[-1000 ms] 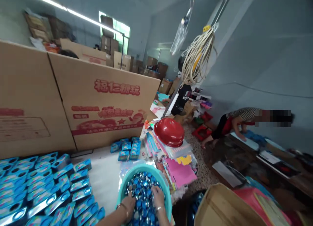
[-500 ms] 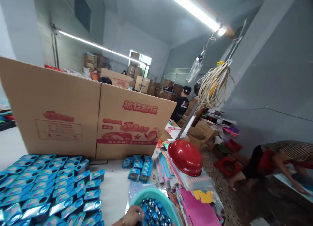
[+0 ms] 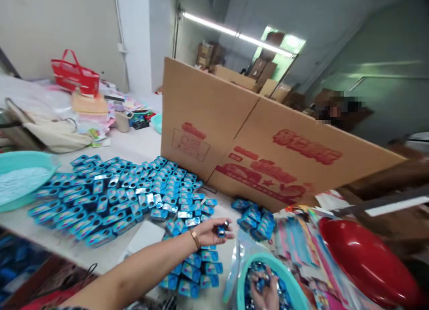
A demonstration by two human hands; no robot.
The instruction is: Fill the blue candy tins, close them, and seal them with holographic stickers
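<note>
Worktable (image 3: 139, 144), left hand (image 3: 212, 232) half-curled round metallic pieces (image 3: 221, 230)

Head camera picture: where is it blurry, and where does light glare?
Head view: the tube light glares white; in the head view, pale highlights show on the red basin; in the head view, the red print on the cardboard panel is smeared, and the caps around the right hand blur together.
</note>
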